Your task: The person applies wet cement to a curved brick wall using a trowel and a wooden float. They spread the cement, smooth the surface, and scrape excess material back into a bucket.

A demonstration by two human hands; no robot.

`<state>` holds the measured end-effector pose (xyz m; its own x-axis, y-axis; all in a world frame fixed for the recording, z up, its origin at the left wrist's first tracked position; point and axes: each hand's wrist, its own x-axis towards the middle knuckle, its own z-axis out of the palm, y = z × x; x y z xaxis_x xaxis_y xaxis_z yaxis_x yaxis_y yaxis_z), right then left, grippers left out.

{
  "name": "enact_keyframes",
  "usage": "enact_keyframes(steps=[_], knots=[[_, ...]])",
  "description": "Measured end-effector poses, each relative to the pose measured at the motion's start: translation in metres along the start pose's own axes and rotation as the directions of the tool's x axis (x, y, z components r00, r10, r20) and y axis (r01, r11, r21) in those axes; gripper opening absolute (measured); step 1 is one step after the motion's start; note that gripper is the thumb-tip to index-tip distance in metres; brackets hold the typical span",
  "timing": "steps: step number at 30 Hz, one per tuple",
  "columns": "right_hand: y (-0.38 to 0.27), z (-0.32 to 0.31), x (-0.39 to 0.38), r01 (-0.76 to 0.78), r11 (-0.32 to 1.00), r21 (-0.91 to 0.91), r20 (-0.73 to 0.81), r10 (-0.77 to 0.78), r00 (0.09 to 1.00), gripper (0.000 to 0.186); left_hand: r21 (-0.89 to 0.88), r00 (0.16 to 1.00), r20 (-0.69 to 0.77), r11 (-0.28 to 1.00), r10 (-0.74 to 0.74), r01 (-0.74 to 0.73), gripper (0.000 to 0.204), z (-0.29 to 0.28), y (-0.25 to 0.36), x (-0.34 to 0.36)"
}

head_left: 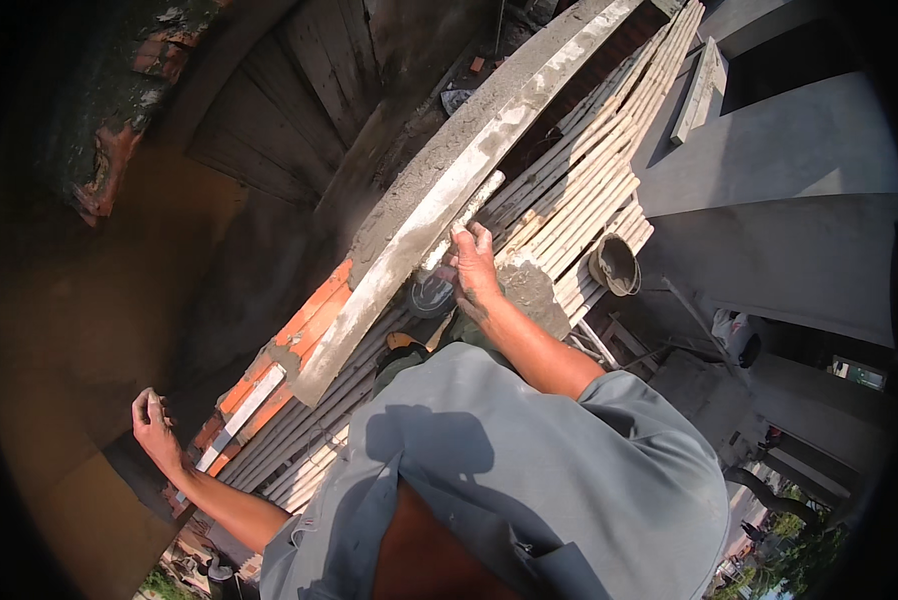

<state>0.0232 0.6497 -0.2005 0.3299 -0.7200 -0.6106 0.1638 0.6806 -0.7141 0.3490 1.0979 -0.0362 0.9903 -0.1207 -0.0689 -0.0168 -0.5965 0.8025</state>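
My right hand (pixel 474 270) is closed on a mortar-caked bar-like tool (pixel 487 190) beside a long ledge (pixel 459 150) coated in grey mortar, its near strip pale and wet. Below that hand sits a partly hidden round metal item (pixel 429 298). My left hand (pixel 157 430) hangs out at the lower left with fingers curled together; what they hold, if anything, is too small to tell. It is just left of exposed orange brickwork (pixel 314 305), along which lies a pale straight strip (pixel 247 410).
Bamboo poles (pixel 584 200) form a platform under me, with a mortar-coated board (pixel 539 295) and a bucket (pixel 614 263) on the right. A dark wooden panel (pixel 279 110) and brown ground (pixel 69 300) lie beyond the ledge. Grey walls (pixel 769 250) stand right; a board (pixel 699 90) leans there.
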Motion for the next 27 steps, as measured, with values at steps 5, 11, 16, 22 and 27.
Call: enact_keyframes(steps=[5, 11, 16, 22, 27], knots=[[0.004, -0.011, 0.030, 0.157, 0.987, -0.025, -0.036, -0.158, 0.987, 0.083, 0.044, 0.992, 0.082, 0.994, 0.098, -0.101, 0.023, 0.028, 0.041, 0.026], [-0.115, -0.060, 0.184, 0.393, 0.896, -0.208, -0.183, -0.430, 0.884, 0.083, 0.066, 0.989, 0.120, 0.994, 0.082, -0.090, 0.024, 0.067, 0.078, 0.010], [-0.256, -0.079, 0.249, 0.655, 0.756, -0.015, -0.093, -0.653, 0.752, 0.082, 0.077, 0.989, 0.141, 0.995, 0.047, -0.058, 0.022, 0.109, 0.111, -0.010], [-0.301, -0.123, 0.242, 0.677, 0.728, 0.105, -0.094, -0.671, 0.736, 0.036, 0.076, 0.971, 0.223, 0.991, 0.092, -0.111, 0.020, 0.165, 0.150, -0.008], [-0.176, -0.145, 0.250, 0.240, 0.960, 0.145, -0.259, -0.197, 0.946, 0.042, 0.065, 0.948, 0.309, 0.993, 0.074, -0.099, 0.019, 0.197, 0.163, -0.004]])
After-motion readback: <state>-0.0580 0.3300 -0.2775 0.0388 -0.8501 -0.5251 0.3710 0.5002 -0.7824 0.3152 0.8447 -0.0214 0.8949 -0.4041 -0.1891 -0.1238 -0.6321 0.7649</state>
